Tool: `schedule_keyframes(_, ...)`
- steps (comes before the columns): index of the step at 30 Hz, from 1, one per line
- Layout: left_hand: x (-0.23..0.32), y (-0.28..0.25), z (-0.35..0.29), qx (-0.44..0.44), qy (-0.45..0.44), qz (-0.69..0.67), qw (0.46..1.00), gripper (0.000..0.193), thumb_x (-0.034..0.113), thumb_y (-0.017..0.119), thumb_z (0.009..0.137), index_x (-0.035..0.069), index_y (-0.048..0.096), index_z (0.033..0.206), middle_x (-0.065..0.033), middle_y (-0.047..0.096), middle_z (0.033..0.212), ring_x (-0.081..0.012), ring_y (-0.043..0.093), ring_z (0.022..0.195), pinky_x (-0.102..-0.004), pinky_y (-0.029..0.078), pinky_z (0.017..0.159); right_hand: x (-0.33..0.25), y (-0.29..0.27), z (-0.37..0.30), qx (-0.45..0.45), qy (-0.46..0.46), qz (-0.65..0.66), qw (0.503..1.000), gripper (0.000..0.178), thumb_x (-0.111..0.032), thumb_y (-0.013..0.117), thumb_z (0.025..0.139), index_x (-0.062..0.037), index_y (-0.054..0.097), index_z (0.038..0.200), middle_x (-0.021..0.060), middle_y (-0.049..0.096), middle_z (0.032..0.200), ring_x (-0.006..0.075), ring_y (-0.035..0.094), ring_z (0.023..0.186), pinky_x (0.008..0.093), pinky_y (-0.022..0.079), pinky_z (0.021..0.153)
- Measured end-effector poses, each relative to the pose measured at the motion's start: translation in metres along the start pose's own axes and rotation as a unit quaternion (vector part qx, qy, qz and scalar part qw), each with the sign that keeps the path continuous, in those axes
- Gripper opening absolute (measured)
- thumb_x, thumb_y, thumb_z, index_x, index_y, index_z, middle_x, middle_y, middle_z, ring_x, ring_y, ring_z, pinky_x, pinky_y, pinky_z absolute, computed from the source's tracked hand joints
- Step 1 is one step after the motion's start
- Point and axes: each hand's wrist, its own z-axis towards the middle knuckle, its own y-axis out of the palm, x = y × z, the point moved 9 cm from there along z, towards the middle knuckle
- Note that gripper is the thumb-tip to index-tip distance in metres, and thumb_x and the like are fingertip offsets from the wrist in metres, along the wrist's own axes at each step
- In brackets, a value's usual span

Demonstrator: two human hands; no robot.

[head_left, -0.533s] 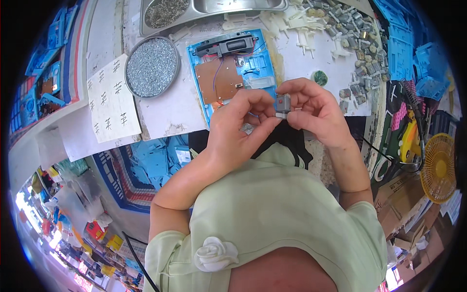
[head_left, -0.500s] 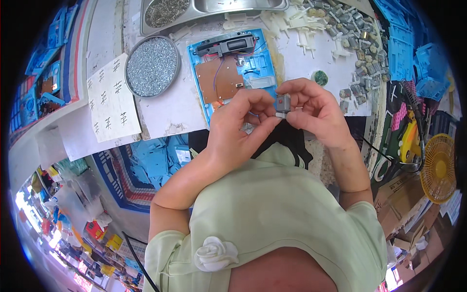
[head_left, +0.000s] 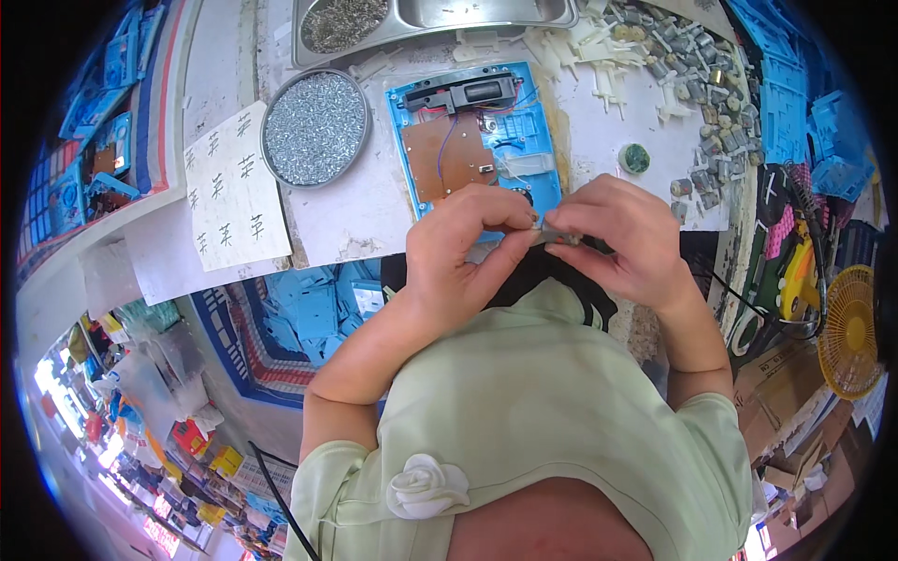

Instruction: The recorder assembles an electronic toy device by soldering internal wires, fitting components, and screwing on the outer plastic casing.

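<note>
"State of the hands?"

"Two hands observed, both at the centre of the frame. The left hand (head_left: 463, 248) has its thumb and forefinger pinched on one small grey part (head_left: 558, 237); the right hand (head_left: 636, 238) grips the same part from the other side, fingertips closed on it."

"Location and kind of the part?"

"Between the two sets of fingertips, just below the blue housing as framed. The fingers cover much of it — its exact kind cannot be told."

"List what lies around the hands."

"One open, rectangular light-blue plastic housing (head_left: 533, 122), upper centre, on the white-covered worktable (head_left: 337, 215). It contains one brown circuit board (head_left: 440, 159) and, along its top, one long black plastic bar (head_left: 449, 97). Left of it stands one round dark-rimmed dish (head_left: 368, 126), filled with silver screws (head_left: 313, 128) too numerous to count."

"Further left?"

"One white paper sheet (head_left: 224, 206) bearing nine dark handwritten marks."

"And the upper edge and upper right?"

"One stainless-steel tray (head_left: 468, 13), two compartments visible. To its right, a group of white plastic pieces (head_left: 608, 70) and a heap of silver cylindrical motors (head_left: 716, 103) — neither countable. One small green disc (head_left: 634, 158) lies above the right hand."
</note>
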Motion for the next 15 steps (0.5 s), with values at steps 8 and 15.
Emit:
schedule_keyframes(8,0.009,-0.007,0.003,-0.023,0.036,0.082,0.996,0.023,-0.008,0.076,0.076,0.001,0.065,0.094,-0.0152,0.060,0.122,-0.0251,0.065,0.092,-0.0355,0.054,0.079,-0.008,0.010,0.003,-0.004,-0.057,-0.025,0.998,0.037,-0.003,0.084,0.073,-0.0041,0.070,0.107,0.0090,0.070,0.093,0.0272,0.067,0.076,0.0358,0.054,0.063)
schedule_keyframes(15,0.002,-0.005,0.003,-0.053,0.010,0.099,0.994,0.024,-0.006,0.080,0.074,0.003,0.067,0.092,-0.0158,0.054,0.125,-0.0241,0.062,0.095,-0.0340,0.053,0.081,-0.003,0.010,-0.004,0.014,-0.059,-0.006,0.998,0.040,0.001,0.084,0.072,-0.0068,0.070,0.108,0.0095,0.070,0.094,0.0278,0.067,0.075,0.0348,0.054,0.062)
